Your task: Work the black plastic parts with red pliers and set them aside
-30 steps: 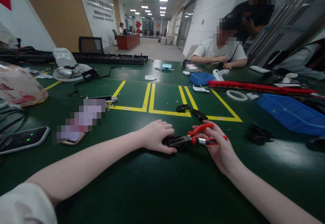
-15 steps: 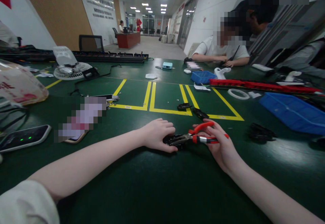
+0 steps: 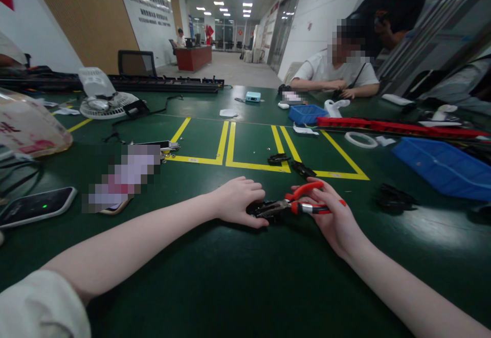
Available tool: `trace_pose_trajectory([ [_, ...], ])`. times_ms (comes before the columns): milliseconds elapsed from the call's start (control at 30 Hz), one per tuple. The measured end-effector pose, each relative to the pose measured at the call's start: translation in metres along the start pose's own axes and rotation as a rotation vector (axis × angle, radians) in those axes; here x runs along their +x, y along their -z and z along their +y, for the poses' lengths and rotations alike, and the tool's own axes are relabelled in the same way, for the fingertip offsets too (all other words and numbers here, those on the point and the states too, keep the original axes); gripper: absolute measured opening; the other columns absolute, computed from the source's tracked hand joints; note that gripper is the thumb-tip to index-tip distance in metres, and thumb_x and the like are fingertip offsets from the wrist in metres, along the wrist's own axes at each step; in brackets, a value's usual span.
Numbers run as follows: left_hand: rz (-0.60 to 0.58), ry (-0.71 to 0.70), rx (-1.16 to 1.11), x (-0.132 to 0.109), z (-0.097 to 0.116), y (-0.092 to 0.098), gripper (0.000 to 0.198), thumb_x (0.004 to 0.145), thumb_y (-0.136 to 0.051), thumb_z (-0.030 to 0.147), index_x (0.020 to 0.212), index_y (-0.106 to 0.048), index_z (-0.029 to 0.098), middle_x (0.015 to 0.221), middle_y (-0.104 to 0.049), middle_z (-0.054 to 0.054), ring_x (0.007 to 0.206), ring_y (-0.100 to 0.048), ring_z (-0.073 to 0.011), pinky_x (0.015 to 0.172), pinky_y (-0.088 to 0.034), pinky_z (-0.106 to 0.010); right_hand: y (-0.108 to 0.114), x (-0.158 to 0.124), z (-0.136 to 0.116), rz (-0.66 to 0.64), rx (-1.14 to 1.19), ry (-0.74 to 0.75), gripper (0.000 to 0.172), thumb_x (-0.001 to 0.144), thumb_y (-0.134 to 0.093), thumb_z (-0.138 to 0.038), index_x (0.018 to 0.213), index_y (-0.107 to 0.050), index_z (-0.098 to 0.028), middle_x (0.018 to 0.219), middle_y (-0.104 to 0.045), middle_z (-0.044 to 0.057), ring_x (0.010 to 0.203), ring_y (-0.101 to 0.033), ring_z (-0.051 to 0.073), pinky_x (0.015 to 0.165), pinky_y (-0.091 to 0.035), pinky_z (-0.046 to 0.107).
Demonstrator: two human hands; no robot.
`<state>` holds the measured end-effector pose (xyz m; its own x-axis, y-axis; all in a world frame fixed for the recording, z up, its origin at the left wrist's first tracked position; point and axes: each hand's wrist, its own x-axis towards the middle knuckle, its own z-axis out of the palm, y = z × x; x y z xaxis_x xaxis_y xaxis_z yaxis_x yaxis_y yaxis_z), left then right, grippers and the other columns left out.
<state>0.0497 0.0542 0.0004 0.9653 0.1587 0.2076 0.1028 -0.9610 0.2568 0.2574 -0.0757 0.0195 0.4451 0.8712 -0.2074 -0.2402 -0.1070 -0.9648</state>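
Observation:
My left hand (image 3: 242, 201) is closed on a small black part (image 3: 264, 214) lying at the table surface; its fine shape is partly hidden by my fingers. My right hand (image 3: 333, 215) grips pliers (image 3: 310, 208) by their red and black handles. The pliers point left, with their metal jaws at the black part; I cannot tell whether they pinch it. Just beyond are two more black parts, one at the yellow tape (image 3: 278, 159) and another (image 3: 303, 169) to its right. A dark cluster of black pieces (image 3: 395, 198) lies right of my right hand.
The green table (image 3: 245, 287) carries yellow tape outlines. A phone (image 3: 125, 179) and a second device (image 3: 38, 207) are at left, with a white fan (image 3: 102, 97) behind. Blue bins (image 3: 441, 166) and a red strip (image 3: 383, 125) stand right. A person (image 3: 337, 72) sits across the table.
Both hands, the black part and the pliers stay in nearly the same place. The pliers' handles look slightly closer together. The view has shifted very slightly.

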Motion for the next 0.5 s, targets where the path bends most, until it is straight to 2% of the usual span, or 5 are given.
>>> trace_pose_trajectory([
  [500,-0.009,0.004,-0.023,0.0005,-0.0001,0.0018,0.046,0.085,-0.057,0.064,0.085,-0.056,0.018,0.087,-0.061,-0.004,0.076,-0.055,-0.0187,0.072,-0.039,-0.031,0.0002,0.0015,-0.0021,0.003,-0.005,-0.025,0.050,0.074,-0.074,-0.038,0.120,-0.057,-0.028,0.106,-0.076,0.004,0.099,-0.071,0.026,0.098,-0.053,0.047],
])
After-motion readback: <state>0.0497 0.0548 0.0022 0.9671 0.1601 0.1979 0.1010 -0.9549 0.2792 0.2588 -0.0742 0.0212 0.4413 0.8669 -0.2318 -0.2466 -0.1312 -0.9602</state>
